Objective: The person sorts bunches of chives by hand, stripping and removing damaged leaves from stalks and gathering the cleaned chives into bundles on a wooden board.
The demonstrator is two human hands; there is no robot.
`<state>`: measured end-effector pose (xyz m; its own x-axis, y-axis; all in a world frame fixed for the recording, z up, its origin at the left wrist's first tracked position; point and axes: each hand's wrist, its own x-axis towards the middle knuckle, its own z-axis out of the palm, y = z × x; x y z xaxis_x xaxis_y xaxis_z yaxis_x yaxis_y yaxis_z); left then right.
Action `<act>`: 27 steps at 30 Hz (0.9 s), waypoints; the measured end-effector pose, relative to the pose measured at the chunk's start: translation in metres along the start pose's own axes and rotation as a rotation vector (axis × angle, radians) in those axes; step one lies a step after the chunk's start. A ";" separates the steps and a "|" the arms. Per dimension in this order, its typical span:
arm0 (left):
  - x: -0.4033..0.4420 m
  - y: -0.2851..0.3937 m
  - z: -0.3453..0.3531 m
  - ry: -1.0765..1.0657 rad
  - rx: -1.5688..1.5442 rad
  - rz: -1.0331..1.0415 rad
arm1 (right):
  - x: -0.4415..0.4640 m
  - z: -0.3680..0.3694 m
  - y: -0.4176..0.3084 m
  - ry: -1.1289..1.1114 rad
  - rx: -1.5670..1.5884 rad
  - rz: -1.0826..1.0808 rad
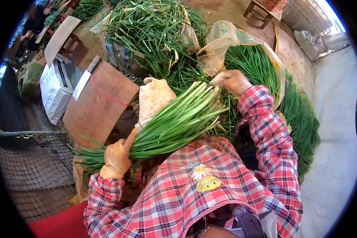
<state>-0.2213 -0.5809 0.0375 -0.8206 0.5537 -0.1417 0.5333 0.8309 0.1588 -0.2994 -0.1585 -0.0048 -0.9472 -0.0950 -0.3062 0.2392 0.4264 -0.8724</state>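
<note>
A long bunch of green garlic chives (170, 126) lies slantwise across my lap, its pale stem ends at the upper right. My left hand (117, 157) is closed round the leafy end, one finger stretched along the leaves. At the stem ends is my right hand (234, 82), its fingers curled and slightly blurred. Whatever those fingers pinch is too small or hidden to make out. Behind the bunch stands a soiled cream-coloured cloth-like thing (156, 99), partly covered by the leaves.
A big heap of loose chives (154, 35) lies ahead. Beside it, a clear plastic bag (222, 33) holds more, and further chives (299, 119) lie at the right. Leftward are a brown board (97, 101), a white box (55, 91) and netting (35, 162). Another person (33, 23) is at far left.
</note>
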 end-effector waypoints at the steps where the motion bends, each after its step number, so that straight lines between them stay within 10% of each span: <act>1: -0.001 0.000 -0.002 -0.007 0.044 0.011 | 0.005 -0.019 0.015 0.101 0.107 0.196; 4: -0.003 0.002 -0.004 0.016 0.042 0.024 | 0.001 -0.051 0.021 0.256 0.098 0.260; 11: 0.003 0.007 -0.006 0.028 0.049 0.048 | -0.012 0.049 -0.049 -0.306 -0.777 -0.116; 14: 0.002 0.009 -0.009 -0.003 0.073 0.027 | -0.014 0.065 -0.030 -0.053 -0.718 -0.323; 17: 0.001 0.008 -0.008 -0.004 0.084 0.038 | 0.001 0.056 -0.026 -0.124 -1.160 0.158; 21: -0.003 0.004 -0.003 0.020 0.091 0.054 | 0.005 -0.024 0.000 -0.180 -1.084 0.515; 27: 0.006 0.004 -0.007 0.113 0.106 0.150 | 0.012 0.026 -0.036 -0.511 -0.202 0.063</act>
<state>-0.2257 -0.5747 0.0441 -0.7454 0.6666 -0.0126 0.6645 0.7444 0.0657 -0.3135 -0.1989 0.0133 -0.6965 -0.4668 -0.5450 0.1981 0.6049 -0.7713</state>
